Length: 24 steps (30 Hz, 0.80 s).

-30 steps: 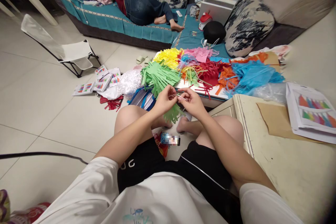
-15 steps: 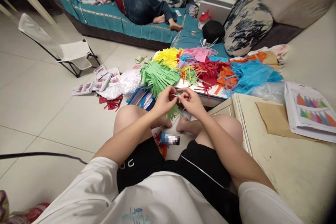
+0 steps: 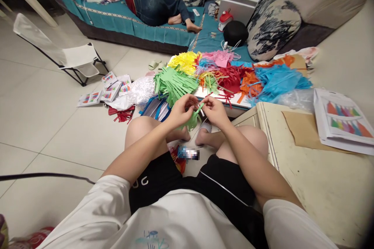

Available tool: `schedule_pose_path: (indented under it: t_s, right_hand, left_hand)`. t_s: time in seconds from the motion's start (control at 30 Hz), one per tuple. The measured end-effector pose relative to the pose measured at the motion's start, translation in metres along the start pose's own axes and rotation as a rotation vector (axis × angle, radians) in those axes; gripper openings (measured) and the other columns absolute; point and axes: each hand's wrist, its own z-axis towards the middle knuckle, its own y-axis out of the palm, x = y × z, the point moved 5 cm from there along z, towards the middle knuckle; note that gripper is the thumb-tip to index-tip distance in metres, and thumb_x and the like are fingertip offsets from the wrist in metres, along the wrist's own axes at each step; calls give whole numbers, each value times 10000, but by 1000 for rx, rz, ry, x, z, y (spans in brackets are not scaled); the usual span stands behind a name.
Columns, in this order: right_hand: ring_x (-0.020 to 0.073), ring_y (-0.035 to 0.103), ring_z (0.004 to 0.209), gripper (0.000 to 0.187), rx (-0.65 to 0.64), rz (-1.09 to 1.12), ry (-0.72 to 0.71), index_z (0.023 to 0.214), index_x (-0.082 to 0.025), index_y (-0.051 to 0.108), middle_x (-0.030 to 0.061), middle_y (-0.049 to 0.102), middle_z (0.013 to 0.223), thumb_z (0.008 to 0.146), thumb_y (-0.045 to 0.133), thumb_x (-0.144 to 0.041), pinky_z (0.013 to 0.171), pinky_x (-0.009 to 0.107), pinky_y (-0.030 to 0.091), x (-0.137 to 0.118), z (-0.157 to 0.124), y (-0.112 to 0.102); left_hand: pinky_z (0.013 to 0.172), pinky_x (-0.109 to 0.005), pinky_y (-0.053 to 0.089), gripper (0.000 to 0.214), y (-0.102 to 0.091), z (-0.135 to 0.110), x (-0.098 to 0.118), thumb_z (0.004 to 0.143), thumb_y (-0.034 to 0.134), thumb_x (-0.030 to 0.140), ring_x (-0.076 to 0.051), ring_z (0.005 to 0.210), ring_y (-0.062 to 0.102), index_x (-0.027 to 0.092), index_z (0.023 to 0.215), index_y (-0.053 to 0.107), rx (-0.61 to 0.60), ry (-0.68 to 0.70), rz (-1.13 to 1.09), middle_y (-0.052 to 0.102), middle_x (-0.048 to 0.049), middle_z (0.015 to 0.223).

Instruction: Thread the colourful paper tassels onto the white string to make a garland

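Observation:
I sit on the floor with my knees bent. My left hand (image 3: 181, 109) is closed around a green fringed paper piece (image 3: 193, 118) that hangs below its fingers. My right hand (image 3: 214, 109) pinches the top end of the same green piece, close against the left hand. Just beyond my hands lies a pile of green fringed paper (image 3: 173, 81), and past it heaps of yellow (image 3: 183, 61), red (image 3: 232, 79), orange (image 3: 249, 82) and blue fringed paper (image 3: 276, 80) on a low board.
A pale low table (image 3: 321, 179) stands at my right with printed sheets (image 3: 340, 118) and brown paper (image 3: 300, 132). Booklets (image 3: 109, 89) and a white folding seat (image 3: 68, 56) lie on the tiled floor at left. A person lies on the teal sofa (image 3: 125, 21) behind.
My hands have bunched the green paper piece upward between them; earlier it hung lower with a thin white strand stretched between my fingers. The view has shifted slightly.

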Motion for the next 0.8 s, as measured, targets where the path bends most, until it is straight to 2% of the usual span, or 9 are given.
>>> schedule_pose_path:
  t_s: [0.17, 0.27, 0.37, 0.47, 0.63, 0.7, 0.8]
  right_hand:
    - [104, 473, 536, 499, -76, 135, 83, 831, -216, 607, -32, 580, 628, 677, 931, -563, 502, 234, 343, -1, -2, 5]
    - [78, 396, 470, 532, -107, 187, 107, 832, -211, 614, -61, 536, 568, 658, 961, -575, 466, 227, 284, -1, -3, 7]
    - [67, 368, 436, 522, -139, 208, 98, 840, -208, 620, -74, 513, 543, 682, 957, -573, 456, 230, 259, -4, -4, 8]
    - [78, 412, 465, 473, -164, 198, 68, 891, -214, 625, -63, 549, 590, 737, 923, -547, 476, 237, 302, -11, -6, 7]
    - [173, 663, 730, 293, -149, 74, -71, 952, -228, 646, 18, 696, 838, 812, 817, -420, 696, 317, 536, -24, -12, 6]
    - [200, 693, 788, 231, -163, 7, -108, 961, -229, 658, 36, 714, 894, 827, 777, -375, 736, 340, 546, -26, -14, 5]
    - [199, 661, 746, 177, -174, -95, -150, 977, -221, 679, 43, 709, 863, 874, 731, -356, 693, 335, 500, -26, -17, 5]
  left_hand:
    - [871, -319, 611, 130, -5, 2, 3, 925, 734, 286, -187, 914, 749, 197, 1013, 770, 10, 76, 133, 773, -73, 998]
    - [828, -307, 592, 77, -8, 0, 8, 915, 752, 262, -179, 868, 732, 211, 945, 802, 55, 140, 188, 786, -52, 922]
    - [811, -316, 584, 64, -8, -2, 11, 900, 768, 259, -175, 825, 718, 221, 889, 818, 111, 136, 189, 795, -43, 879]
    - [789, -322, 587, 97, -8, -2, 5, 861, 812, 303, -170, 782, 712, 207, 849, 805, 180, 46, 86, 791, -43, 851]
    - [689, -267, 581, 356, -22, 6, -20, 695, 934, 391, -159, 766, 739, 190, 867, 696, 342, -177, -300, 734, -13, 804]
    - [643, -230, 557, 396, -29, 9, -31, 667, 943, 355, -154, 782, 753, 197, 875, 645, 394, -260, -429, 703, 1, 796]
    - [657, -206, 579, 394, -37, 12, -37, 681, 932, 286, -145, 827, 776, 203, 883, 603, 452, -313, -534, 662, 16, 814]
